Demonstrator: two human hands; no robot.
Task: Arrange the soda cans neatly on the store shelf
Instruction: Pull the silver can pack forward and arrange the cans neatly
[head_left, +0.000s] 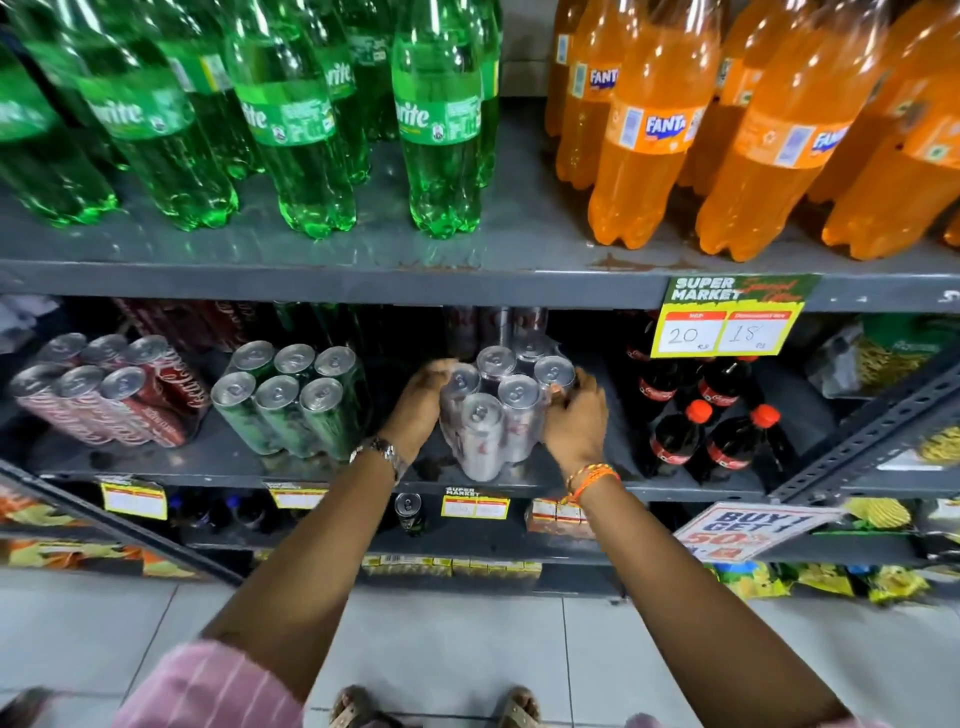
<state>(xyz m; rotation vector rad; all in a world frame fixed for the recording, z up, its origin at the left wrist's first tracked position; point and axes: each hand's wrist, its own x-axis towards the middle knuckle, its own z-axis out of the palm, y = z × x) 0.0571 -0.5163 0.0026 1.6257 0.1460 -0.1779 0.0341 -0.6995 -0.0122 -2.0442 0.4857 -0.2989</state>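
A shrink-wrapped pack of silver soda cans (501, 410) stands on the middle grey shelf (519, 483), turned at an angle to the shelf edge. My left hand (421, 402) grips its left side and my right hand (574, 421) grips its right side. To the left stand a pack of green cans (291, 400) and, further left, a pack of red cola cans (109, 389). More cans stand in the dark at the back of the shelf, hard to make out.
Small dark cola bottles (701, 421) with red caps stand right of the silver pack. Green bottles (291, 114) and orange bottles (654, 130) fill the upper shelf. A yellow price tag (727, 322) hangs from it. A slanted metal bracket (872, 431) crosses at right. One single can (409, 512) stands below.
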